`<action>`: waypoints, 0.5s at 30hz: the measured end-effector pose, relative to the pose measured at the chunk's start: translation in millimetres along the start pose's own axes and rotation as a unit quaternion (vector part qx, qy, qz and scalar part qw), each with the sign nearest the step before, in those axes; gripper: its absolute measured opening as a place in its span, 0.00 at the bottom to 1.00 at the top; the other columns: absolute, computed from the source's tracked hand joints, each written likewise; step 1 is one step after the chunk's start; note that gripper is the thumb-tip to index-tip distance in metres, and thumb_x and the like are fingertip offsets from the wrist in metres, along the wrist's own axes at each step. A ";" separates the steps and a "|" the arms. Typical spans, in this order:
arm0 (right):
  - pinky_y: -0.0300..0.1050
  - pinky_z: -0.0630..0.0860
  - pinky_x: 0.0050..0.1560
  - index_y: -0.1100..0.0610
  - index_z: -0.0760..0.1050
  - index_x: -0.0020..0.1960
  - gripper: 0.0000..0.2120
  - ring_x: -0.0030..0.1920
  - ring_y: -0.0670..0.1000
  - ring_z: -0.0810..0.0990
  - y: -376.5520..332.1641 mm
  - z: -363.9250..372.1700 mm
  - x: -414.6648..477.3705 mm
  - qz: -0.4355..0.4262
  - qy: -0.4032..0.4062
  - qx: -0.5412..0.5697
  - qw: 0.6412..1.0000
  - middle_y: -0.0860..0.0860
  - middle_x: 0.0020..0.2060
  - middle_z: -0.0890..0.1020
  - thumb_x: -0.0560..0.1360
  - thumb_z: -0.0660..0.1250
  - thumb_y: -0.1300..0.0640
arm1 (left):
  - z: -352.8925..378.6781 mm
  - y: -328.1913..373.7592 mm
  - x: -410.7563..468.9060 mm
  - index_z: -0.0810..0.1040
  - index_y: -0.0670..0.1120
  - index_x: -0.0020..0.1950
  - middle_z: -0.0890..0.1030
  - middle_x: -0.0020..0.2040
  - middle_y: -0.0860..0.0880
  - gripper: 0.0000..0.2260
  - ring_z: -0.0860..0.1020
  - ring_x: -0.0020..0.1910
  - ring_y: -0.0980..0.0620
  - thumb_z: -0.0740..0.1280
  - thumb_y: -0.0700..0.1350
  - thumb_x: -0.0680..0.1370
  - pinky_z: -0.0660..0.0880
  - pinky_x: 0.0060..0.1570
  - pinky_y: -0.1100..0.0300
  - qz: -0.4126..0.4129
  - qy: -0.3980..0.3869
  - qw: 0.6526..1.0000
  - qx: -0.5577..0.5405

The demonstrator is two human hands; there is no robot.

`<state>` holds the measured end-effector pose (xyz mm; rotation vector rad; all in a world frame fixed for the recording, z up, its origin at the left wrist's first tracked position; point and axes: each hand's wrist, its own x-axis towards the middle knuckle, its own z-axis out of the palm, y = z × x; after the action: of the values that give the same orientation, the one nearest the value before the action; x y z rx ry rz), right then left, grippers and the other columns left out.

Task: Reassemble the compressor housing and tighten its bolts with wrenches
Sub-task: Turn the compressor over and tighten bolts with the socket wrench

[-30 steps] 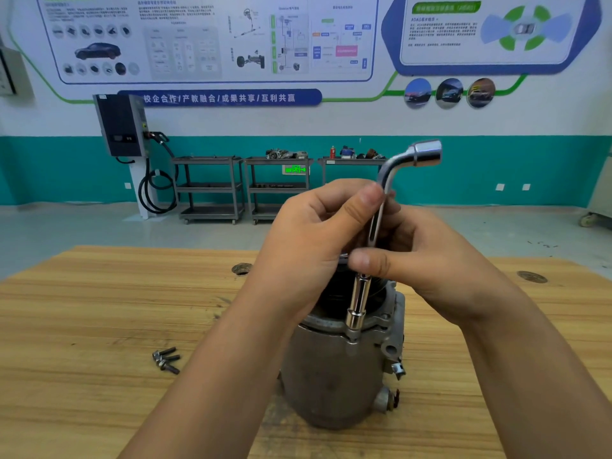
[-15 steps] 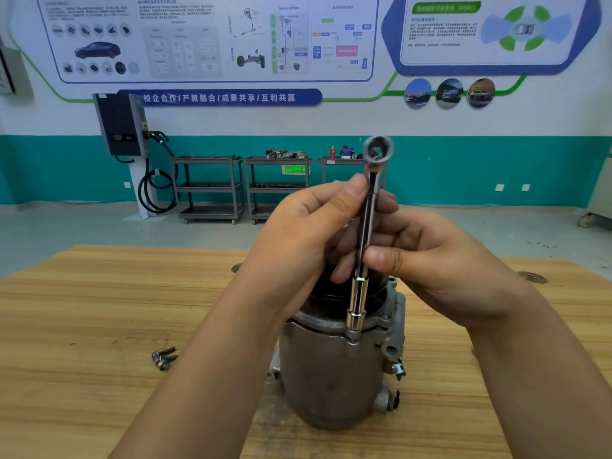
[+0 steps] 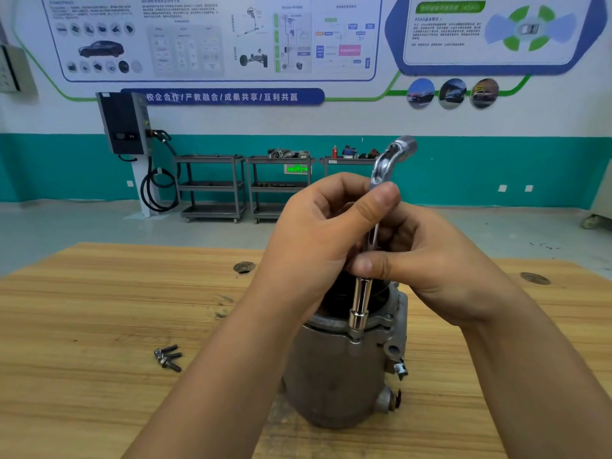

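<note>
Compressor housing [image 3: 331,369] stands upright on the near middle of the wooden bench [image 3: 82,309], directly below both hands. The left hand [image 3: 318,233] has its fingers curled round the upper shaft of an L-shaped socket wrench [image 3: 359,309], with the thumb pressed on the shaft just below the bend. The right hand [image 3: 430,260] pinches the same shaft a little lower, its thumb laid across the near side.

The wrench stands almost upright, leaning slightly right towards the top. Its bent upper end points to the far right above the hands. Its lower socket sits on a bolt [image 3: 355,336] at the near rim of the housing, where the grey body meets its upper flange.

A few loose bolts [image 3: 168,357] lie together on the bench to the left of the housing, well apart from it. Far behind the bench, metal trolleys [image 3: 212,188] stand against the teal wall, and a charging unit [image 3: 124,124] with a looped cable stands at the far left.
</note>
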<state>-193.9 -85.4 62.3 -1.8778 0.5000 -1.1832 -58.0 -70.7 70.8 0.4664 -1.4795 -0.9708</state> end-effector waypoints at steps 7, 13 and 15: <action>0.39 0.77 0.48 0.58 0.81 0.48 0.11 0.47 0.52 0.83 -0.4 -5.9 -2.4 -0.008 -0.064 0.030 0.997 0.55 0.42 0.84 0.70 0.67 0.54 | 0.6 1.5 -2.5 0.83 0.46 0.40 0.81 0.37 0.44 0.10 0.72 0.26 0.53 0.65 0.49 0.75 0.66 0.21 0.69 0.000 -0.016 1.000 0.019; 0.41 0.76 0.51 0.62 0.80 0.50 0.11 0.50 0.53 0.83 1.7 -8.3 -2.2 -0.008 -0.088 0.039 0.995 0.55 0.43 0.85 0.73 0.64 0.58 | 0.3 2.6 -3.1 0.82 0.44 0.39 0.82 0.38 0.46 0.13 0.68 0.22 0.58 0.61 0.49 0.73 0.61 0.19 0.70 -0.017 -0.037 0.999 -0.033; 0.39 0.77 0.48 0.58 0.82 0.47 0.09 0.45 0.51 0.84 2.7 -7.5 -2.3 0.001 -0.065 0.052 0.997 0.54 0.39 0.85 0.70 0.66 0.57 | 0.2 3.5 -3.3 0.81 0.42 0.40 0.82 0.38 0.48 0.14 0.73 0.25 0.58 0.61 0.49 0.73 0.65 0.21 0.70 -0.026 -0.036 0.998 -0.047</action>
<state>-201.3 -88.6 60.4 -1.8500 0.3615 -1.0566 -56.7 -66.1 71.5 0.4076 -1.4860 -1.1032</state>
